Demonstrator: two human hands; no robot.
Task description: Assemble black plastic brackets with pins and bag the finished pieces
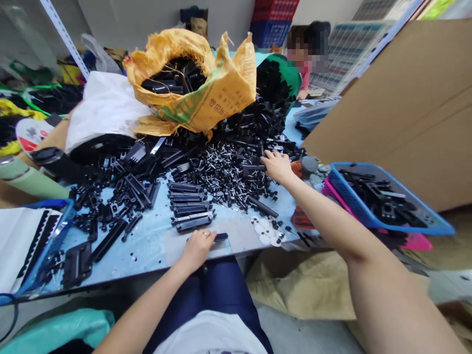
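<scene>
Holding a slim black part (pixel 221 237) in the curled left hand (pixel 200 247), nearside of the row of bars (pixel 190 209); cannot tell whether gripping with the right hand (pixel 277 166), at the pile (pixel 232 177) right of the row. Probably light, stiff; pinch mid-length.

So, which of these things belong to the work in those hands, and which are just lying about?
Seemingly in use:
narrow black plastic strip in the left hand
heap of small black parts and silvery pins, beside the right hand
row of long black plastic pieces

Probably just about:
pale green cylinder
teal plastic sheeting
blue plastic crate behind
</scene>
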